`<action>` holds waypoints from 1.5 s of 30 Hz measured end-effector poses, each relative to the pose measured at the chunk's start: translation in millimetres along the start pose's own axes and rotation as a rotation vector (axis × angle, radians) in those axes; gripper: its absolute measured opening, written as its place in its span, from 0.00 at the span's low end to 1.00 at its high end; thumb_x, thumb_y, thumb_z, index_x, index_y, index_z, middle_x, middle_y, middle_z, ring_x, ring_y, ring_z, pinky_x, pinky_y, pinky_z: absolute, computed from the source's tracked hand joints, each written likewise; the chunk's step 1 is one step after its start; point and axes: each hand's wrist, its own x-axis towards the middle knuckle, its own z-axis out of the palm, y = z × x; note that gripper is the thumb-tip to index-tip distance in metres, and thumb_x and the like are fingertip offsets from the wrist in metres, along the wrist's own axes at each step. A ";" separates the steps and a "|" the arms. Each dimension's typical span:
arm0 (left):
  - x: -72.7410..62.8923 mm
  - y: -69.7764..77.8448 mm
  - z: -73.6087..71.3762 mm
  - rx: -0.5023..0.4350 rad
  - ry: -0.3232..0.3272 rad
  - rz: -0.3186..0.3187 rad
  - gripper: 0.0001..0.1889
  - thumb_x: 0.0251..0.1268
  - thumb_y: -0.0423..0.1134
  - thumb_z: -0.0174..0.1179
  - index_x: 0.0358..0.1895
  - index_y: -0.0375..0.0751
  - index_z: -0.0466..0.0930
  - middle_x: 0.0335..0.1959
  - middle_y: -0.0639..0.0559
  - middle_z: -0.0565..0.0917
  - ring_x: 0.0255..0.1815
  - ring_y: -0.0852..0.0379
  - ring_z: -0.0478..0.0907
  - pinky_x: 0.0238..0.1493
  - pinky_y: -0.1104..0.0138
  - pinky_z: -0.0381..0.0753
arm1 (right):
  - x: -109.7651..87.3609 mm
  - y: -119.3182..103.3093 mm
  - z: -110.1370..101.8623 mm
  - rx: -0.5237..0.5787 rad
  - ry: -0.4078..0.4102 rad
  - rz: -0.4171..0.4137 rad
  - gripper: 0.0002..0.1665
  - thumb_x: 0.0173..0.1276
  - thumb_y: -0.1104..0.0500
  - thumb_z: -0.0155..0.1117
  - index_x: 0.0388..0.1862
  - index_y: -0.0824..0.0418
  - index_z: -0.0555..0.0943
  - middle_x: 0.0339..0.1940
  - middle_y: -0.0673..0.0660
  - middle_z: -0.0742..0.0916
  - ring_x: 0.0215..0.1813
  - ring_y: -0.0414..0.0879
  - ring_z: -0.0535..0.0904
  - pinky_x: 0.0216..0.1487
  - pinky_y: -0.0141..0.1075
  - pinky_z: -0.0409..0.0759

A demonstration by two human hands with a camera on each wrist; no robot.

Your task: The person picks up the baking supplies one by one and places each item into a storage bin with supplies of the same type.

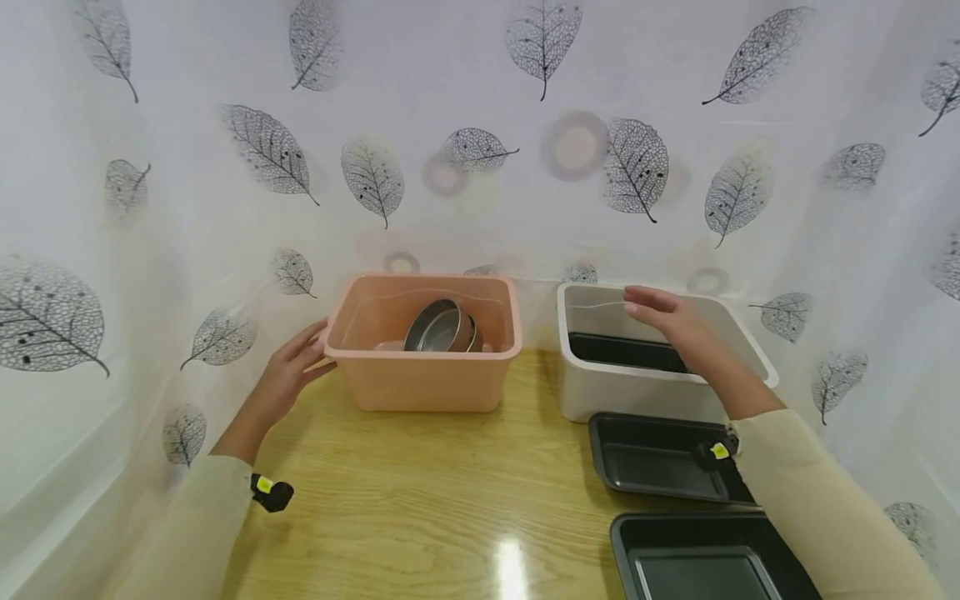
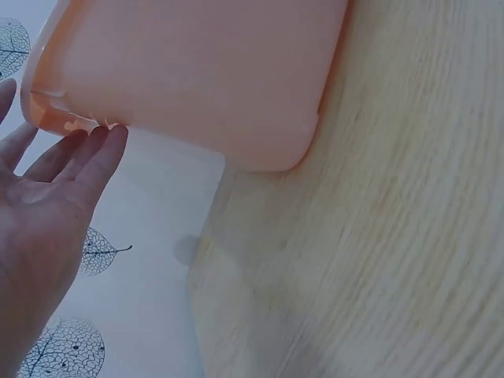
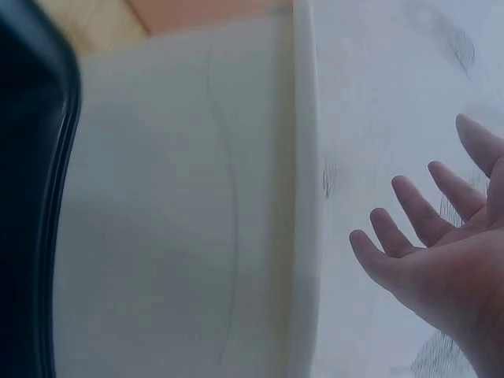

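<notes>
Table (image 1: 420, 483): pink bin (image 1: 427, 383) at left, white bin (image 1: 637, 396) at right.
Both upright toward the back, gap between. Front pan (image 1: 697, 562) and rear pan (image 1: 648, 467), both black, lie in front of white bin; dark inner pan (image 1: 626, 352) inside it, mostly hidden. Left hand (image 1: 288, 375): fingers (image 2: 106, 161) extended, slightly apart, tips touching pink bin's left end by the handle slot. Right hand (image 1: 678, 329): over white bin, fingers (image 3: 421, 206) spread. Two round metal tins (image 1: 442, 327) sit tilted in pink bin.
</notes>
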 end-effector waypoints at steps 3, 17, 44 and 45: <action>-9.4 -1.8 -0.4 -0.012 -0.005 0.040 0.30 0.83 0.43 0.44 0.82 0.43 0.51 0.79 0.39 0.61 0.62 0.69 0.77 0.58 0.67 0.81 | -11.0 8.3 -15.4 -0.047 0.022 -0.002 0.42 0.76 0.39 0.57 0.81 0.56 0.60 0.80 0.61 0.67 0.80 0.60 0.58 0.77 0.63 0.54; -58.4 -21.5 32.1 -0.152 -0.045 0.048 0.28 0.84 0.35 0.40 0.80 0.32 0.49 0.74 0.44 0.69 0.67 0.58 0.76 0.61 0.62 0.81 | -57.7 66.8 -78.3 -0.105 0.129 0.118 0.41 0.77 0.36 0.51 0.83 0.44 0.54 0.83 0.56 0.60 0.81 0.65 0.50 0.73 0.69 0.56; -43.5 -51.7 203.5 -0.263 -0.427 -0.070 0.27 0.82 0.36 0.47 0.78 0.36 0.57 0.74 0.26 0.62 0.69 0.39 0.72 0.64 0.54 0.79 | -101.1 142.1 -99.2 0.047 0.122 0.115 0.43 0.82 0.51 0.51 0.84 0.62 0.44 0.84 0.66 0.51 0.53 0.15 0.68 0.48 0.14 0.73; -41.5 -51.8 208.3 -0.263 -0.435 -0.077 0.27 0.81 0.36 0.48 0.78 0.37 0.57 0.75 0.27 0.63 0.69 0.40 0.72 0.64 0.54 0.79 | -101.8 143.4 -98.4 0.102 0.117 0.111 0.43 0.82 0.52 0.51 0.84 0.62 0.43 0.84 0.65 0.49 0.52 0.15 0.70 0.48 0.14 0.74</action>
